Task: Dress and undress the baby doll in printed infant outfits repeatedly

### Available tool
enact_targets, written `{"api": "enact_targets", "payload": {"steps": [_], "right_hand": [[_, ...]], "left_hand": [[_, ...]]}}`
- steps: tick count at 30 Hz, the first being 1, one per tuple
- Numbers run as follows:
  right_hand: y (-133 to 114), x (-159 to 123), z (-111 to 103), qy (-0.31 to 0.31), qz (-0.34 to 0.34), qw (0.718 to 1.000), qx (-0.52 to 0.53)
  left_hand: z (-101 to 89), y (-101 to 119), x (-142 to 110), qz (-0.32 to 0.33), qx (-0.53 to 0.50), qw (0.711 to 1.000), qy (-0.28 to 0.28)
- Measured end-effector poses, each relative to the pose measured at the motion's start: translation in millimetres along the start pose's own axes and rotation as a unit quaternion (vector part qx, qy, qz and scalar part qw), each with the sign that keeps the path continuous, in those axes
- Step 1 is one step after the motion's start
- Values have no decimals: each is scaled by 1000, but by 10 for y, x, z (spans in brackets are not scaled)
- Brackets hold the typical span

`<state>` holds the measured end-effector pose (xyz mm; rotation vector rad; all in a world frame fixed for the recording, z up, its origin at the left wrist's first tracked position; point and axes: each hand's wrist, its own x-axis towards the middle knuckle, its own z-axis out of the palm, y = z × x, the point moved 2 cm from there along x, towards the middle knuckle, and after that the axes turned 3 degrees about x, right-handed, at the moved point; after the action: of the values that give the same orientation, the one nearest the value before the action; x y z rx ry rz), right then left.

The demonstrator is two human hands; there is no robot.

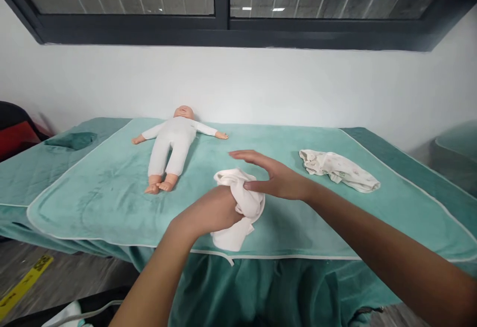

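Cloth (250,203): white, bunched, over the near part of the blanket (93,203), 6 o'clock from my feed's centre.
Left hand (218,207): comes in from 7 o'clock; its fingers vanish into the cloth, so I can't tell whether they pinch.
Right hand (278,180): in from 4 o'clock, thumb and fingers spread apart, thumb over the cloth; I can't confirm contact.
Doll (173,135): 10 o'clock from the cloth, on its back, arms out.
Garment (339,168): 2 o'clock, patterned, crumpled.
Window (221,34): 12 o'clock.
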<state>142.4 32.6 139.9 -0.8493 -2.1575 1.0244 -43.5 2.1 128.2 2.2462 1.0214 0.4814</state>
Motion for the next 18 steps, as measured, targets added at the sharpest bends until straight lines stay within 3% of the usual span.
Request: {"api": "enact_targets", "payload": {"steps": [3,8,14,18], "right_hand": [[-110,173,-42,-83,-21,996,20],[-66,377,-184,-119,-1,992,-27],[-226,350,-164,-170,-34,985,14],[-199,224,-134,-109,-17,994,-24]], "left_hand": [[-101,109,13,26,88,996,-13],[-240,123,41,19,179,983,-23],[-302,389,-26,53,250,967,-1],[-249,404,-68,35,231,972,-18]]}}
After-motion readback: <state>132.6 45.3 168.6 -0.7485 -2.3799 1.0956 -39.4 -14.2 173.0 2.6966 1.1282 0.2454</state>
